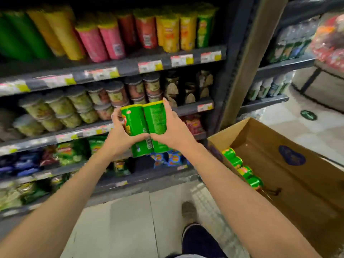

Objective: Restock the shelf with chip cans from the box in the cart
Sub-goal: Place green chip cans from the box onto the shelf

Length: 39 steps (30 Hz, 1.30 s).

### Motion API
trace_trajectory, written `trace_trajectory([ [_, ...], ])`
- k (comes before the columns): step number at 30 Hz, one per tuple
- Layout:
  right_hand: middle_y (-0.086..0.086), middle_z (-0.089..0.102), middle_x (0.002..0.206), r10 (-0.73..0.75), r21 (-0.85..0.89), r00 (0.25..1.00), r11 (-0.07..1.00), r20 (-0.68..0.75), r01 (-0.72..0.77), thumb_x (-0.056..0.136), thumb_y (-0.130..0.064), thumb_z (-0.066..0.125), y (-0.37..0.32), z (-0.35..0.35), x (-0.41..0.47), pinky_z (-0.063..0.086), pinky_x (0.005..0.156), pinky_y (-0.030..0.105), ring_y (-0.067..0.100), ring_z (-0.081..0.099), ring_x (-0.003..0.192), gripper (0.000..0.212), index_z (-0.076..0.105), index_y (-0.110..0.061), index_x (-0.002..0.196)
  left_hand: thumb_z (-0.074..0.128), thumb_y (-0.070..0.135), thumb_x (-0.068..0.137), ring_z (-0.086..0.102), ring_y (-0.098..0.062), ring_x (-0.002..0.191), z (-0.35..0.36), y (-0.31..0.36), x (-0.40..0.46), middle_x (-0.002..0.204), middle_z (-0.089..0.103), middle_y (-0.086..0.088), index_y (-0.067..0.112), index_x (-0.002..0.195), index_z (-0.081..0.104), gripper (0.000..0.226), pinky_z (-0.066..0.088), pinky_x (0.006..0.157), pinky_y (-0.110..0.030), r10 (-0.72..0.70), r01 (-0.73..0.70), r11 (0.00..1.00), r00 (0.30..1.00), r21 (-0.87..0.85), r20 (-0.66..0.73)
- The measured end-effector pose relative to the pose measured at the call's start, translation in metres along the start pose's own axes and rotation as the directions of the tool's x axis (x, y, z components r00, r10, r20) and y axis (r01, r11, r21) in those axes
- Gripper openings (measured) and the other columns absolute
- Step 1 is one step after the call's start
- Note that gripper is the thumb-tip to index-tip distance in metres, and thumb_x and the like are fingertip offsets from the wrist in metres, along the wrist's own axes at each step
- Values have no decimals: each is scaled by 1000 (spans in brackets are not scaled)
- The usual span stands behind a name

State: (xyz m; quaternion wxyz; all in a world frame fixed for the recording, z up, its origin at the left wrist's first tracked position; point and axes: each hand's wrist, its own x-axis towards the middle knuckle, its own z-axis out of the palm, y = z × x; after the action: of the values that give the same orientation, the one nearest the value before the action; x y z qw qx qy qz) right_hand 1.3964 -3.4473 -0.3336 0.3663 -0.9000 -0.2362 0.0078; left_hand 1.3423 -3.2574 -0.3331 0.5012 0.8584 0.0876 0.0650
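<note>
Centrally, two green cans (147,127) stand upright, side by side, touching, pressed between left hand (122,135) and right hand (173,130), fingers curled round them. Box (290,175), lower right, holds more cans (243,169).

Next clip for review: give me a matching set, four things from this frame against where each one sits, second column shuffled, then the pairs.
Things
1. two green chip cans
2. row of green cans
3. pink cans
4. lidded clear jars

Places
A. top shelf in view
B. held between the left hand and right hand
C. inside the cardboard box
D. second shelf down, left of the hands

Pairs: 1-B, 2-C, 3-A, 4-D
</note>
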Motion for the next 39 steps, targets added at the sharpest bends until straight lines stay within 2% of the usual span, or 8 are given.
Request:
trace_trajectory([
  [2, 14, 48, 134, -87, 18, 995, 996, 45, 87, 78, -47, 78, -36, 18, 16, 49, 91, 43, 36, 56, 117, 121, -12, -30, 156, 87, 43, 60, 52, -13, 124, -42, -10, -14, 140, 44, -1, 31, 147, 4, 121, 46, 105, -37, -10, 11, 1000, 996, 14, -90],
  [9, 10, 48, 143, -304, 102, 947, 950, 102, 294, 72, -53, 79, -139, 77, 66, 48, 98, 48, 30, 52, 126, 123, -12, -37, 154, 89, 54, 55, 59, -13, 118, -158, -31, -45, 133, 54, 1, 42, 145, 5, 124, 48, 103, -42, -42, 61, 997, 937, 45, -348],
  [15, 8, 46, 145, -409, 178, 910, 903, 71, 391, 73, -49, 79, -200, 106, 114, 46, 101, 43, 26, 46, 132, 120, -5, -31, 157, 89, 37, 64, 61, 5, 100, -230, -41, -27, 115, 61, 9, 33, 147, 8, 116, 53, 86, -21, 30, 18, 995, 887, 100, -461],
  [25, 6, 45, 144, -456, 199, 890, 874, 25, 443, 77, -49, 79, -280, 138, 229, 48, 96, 45, 28, 52, 126, 120, -11, -37, 155, 89, 37, 64, 65, -7, 96, -342, -49, 59, 116, 61, 0, 32, 150, 2, 122, 53, 87, -29, 122, 13, 968, 850, 252, -513],
  [30, 6, 45, 145, -493, 150, 870, 860, 2, 487, 76, -51, 79, -314, 160, 292, 47, 98, 45, 31, 53, 126, 120, -9, -35, 156, 91, 36, 62, 54, 11, 92, -393, -61, 104, 107, 48, 18, 25, 152, 4, 126, 42, 73, -1, 174, 20, 950, 796, 313, -580],
  [33, 6, 48, 143, -504, 177, 864, 848, -22, 499, 75, -52, 80, -329, 174, 319, 49, 97, 45, 30, 54, 124, 120, -9, -37, 155, 92, 34, 61, 49, 20, 89, -419, -70, 124, 105, 42, 24, 23, 152, 6, 125, 37, 70, 3, 206, 19, 940, 764, 340, -612],
  [37, 11, 62, 123, -494, 181, 869, 854, -18, 488, 77, -55, 76, -344, 196, 344, 56, 83, 47, 31, 65, 102, 121, -19, -41, 151, 92, 36, 59, 57, 4, 96, -446, -83, 146, 111, 51, 10, 23, 151, 6, 126, 47, 83, -11, 217, 10, 937, 769, 350, -602],
  [39, 13, 53, 136, -487, 178, 874, 859, -9, 480, 81, -54, 73, -351, 207, 352, 55, 85, 47, 34, 63, 108, 118, -20, -40, 151, 89, 45, 56, 60, -9, 106, -456, -90, 154, 121, 52, 1, 23, 151, 5, 128, 51, 91, -25, 223, 3, 935, 775, 356, -591],
])
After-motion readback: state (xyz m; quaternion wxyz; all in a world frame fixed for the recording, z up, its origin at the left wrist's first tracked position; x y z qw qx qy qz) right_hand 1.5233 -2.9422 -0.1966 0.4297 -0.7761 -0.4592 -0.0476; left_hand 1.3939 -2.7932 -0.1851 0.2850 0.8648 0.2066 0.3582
